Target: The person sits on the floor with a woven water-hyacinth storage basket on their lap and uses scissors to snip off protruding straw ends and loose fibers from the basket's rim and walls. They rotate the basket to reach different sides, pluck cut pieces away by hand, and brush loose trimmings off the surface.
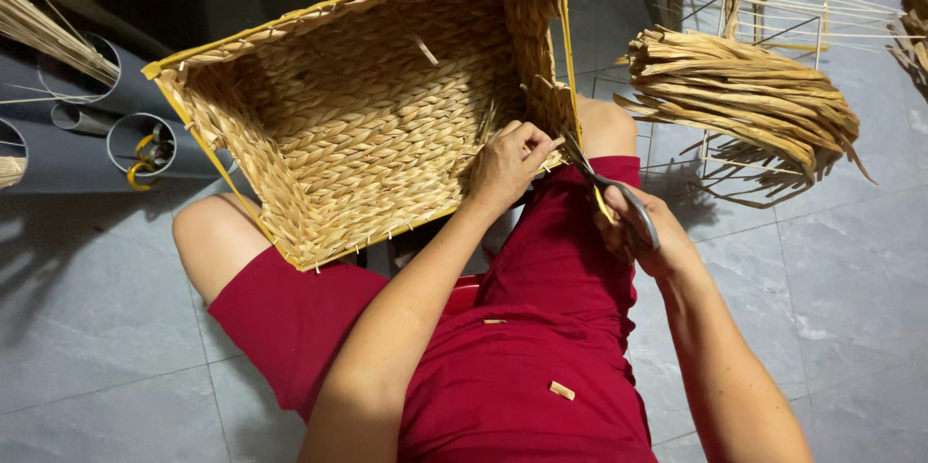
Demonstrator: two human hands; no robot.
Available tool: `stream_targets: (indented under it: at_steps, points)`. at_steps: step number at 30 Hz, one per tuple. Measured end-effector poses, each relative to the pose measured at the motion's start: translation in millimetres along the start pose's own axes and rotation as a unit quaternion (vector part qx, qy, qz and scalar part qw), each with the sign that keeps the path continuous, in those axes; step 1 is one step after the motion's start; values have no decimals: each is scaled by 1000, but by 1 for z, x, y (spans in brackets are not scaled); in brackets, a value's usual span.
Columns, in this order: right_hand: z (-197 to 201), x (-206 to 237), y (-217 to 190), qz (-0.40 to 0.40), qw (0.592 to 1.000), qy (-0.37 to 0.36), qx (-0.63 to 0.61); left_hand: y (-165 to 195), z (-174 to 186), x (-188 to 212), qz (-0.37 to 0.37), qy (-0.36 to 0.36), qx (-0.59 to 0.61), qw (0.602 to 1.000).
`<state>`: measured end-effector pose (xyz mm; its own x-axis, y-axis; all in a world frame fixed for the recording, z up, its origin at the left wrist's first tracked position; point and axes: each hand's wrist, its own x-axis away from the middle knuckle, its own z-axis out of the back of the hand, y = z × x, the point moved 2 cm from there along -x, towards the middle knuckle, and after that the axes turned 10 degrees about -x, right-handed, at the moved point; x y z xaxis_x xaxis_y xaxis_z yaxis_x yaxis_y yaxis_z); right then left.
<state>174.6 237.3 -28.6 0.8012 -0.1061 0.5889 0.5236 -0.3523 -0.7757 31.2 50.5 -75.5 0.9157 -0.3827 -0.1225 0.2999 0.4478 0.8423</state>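
Left hand (pixel 505 165) pinches a loose strand end at the near rim of the woven basket (pixel 367 115), fingers closed tight on it, apparently to hold it taut and clear of the weave for the blades. Right hand (pixel 646 231) is wrapped round the handles of the scissors (pixel 604 188), tips pointing up at that strand just beside the left fingers; basket lies tipped on its side across the person's knees, opening toward the head camera, probably so the rim is reachable. Bundle of dried fibre (pixel 754 101) sits on the tiled floor (pixel 851 270) to the right, near but apart.
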Motion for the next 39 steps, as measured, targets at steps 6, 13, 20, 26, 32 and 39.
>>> stream_targets:
  at_steps: [6, 13, 20, 26, 32, 39]
  points:
    - [0, -6, 4, -5, 999, 46, -23, -17, -12, -4, 15, 5, 22, 1000]
    - [11, 18, -10, 11, 997, -55, 52, -31, -30, -17, 56, 31, 102, 993]
    - [19, 30, -28, -34, 997, -56, 48, -23, -54, -30, 84, -25, 54, 995]
    - [18, 13, -33, -12, 996, -68, 62, -26, -53, -26, 85, 25, 101, 991]
    - [9, -19, -39, -39, 996, -40, 67, -24, -48, -25, 71, 31, 135, 988]
    - [-5, -31, -28, -63, 996, 45, 49, -31, -46, -30, 93, 42, 114, 988]
